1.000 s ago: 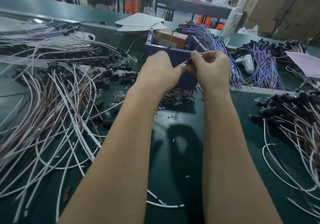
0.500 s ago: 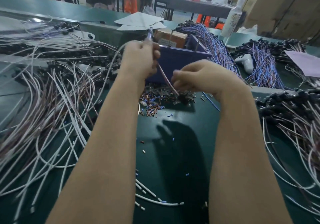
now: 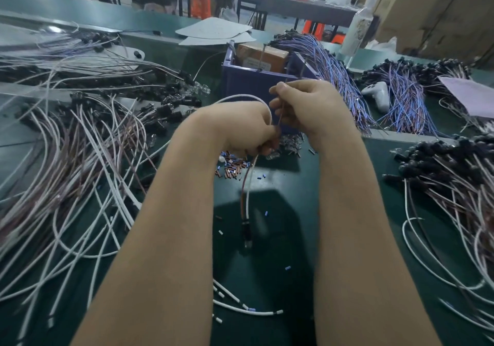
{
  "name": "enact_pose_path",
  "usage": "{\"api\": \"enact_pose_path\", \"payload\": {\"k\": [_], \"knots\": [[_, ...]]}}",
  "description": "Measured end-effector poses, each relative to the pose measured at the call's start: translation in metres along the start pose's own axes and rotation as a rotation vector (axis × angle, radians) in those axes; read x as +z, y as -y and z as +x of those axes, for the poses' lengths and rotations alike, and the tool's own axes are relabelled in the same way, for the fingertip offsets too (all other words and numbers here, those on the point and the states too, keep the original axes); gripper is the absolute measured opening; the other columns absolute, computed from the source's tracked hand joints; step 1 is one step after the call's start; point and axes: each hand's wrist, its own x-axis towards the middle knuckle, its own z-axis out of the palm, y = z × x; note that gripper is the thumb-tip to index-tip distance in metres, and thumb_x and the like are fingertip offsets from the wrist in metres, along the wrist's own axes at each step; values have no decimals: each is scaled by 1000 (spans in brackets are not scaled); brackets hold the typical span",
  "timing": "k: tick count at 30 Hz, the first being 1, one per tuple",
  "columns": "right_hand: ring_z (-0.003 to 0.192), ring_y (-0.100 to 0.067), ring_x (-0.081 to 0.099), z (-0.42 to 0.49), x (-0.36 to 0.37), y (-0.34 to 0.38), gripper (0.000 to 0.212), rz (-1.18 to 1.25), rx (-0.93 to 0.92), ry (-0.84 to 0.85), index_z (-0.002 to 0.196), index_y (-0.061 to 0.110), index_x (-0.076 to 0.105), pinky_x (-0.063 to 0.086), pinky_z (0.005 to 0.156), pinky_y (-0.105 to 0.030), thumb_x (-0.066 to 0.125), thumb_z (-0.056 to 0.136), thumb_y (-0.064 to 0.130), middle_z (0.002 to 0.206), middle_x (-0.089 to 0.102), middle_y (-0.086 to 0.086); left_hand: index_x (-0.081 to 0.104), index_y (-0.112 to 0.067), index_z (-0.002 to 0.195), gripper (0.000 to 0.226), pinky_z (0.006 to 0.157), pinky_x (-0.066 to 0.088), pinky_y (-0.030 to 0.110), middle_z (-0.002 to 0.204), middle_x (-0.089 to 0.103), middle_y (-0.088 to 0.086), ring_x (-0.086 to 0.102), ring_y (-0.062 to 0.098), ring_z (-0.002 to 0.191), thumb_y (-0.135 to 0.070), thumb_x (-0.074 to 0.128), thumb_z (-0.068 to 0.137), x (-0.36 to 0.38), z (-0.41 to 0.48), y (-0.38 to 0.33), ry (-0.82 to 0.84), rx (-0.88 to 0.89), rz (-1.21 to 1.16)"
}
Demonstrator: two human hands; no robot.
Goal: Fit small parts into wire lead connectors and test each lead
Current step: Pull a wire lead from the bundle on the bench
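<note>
Since 0.5 s ago the 2 hands have swapped heights. The left hand [image 3: 235, 129] has dropped from the purple bin's [image 3: 248, 84] corner to just above the pile of small parts [image 3: 232, 166], gripping the wire lead [image 3: 247, 185]. The right hand [image 3: 307, 105] has risen in front of the bin, pinching the brown strand [image 3: 280, 116]. The white strand [image 3: 240, 96] now arcs over the left hand, and the black connector [image 3: 246, 234] dangles above the tabletop [image 3: 267, 279].
</note>
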Motion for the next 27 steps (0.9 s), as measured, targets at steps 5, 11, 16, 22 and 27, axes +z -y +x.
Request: {"api": "enact_pose_path", "payload": {"k": [5,11,16,22,27], "knots": [[71,-23,60,-3,2,-1,30,-283,-30,228,71,24,72,53,79,-46,55,94,33,70,69,-1,58,-15,74,33,49,41,21,61,57,-5,47,10,49,-20,40,100,11,2,-6,123,-36,127],[47,-3,46,-3,-3,-5,32,-376,-32,104,65,23,69,37,56,-24,56,94,26,48,56,10,55,-3,104,24,42,45,15,98,65,18,46,7,51,-25,50,98,7,0,7,-144,-192,-730],[54,-6,50,-9,-4,0,29,-526,-7,295,66,26,72,44,64,-27,58,92,30,51,61,11,45,-7,101,18,41,37,15,87,66,11,39,5,48,-20,32,104,-9,-1,12,-697,-98,-1431],[70,-11,62,-7,7,-2,24,-64,40,119,82,19,68,53,69,-24,51,98,22,74,69,2,58,-18,73,34,47,33,18,61,51,-6,39,3,45,-22,40,102,-8,2,19,-822,-77,-683],[71,-19,61,-1,20,-2,23,597,142,-38,83,6,61,56,70,-28,47,99,11,79,63,-11,63,-17,74,31,48,36,21,60,63,-5,42,10,47,-23,46,99,3,5,14,-388,-19,-366]]}}
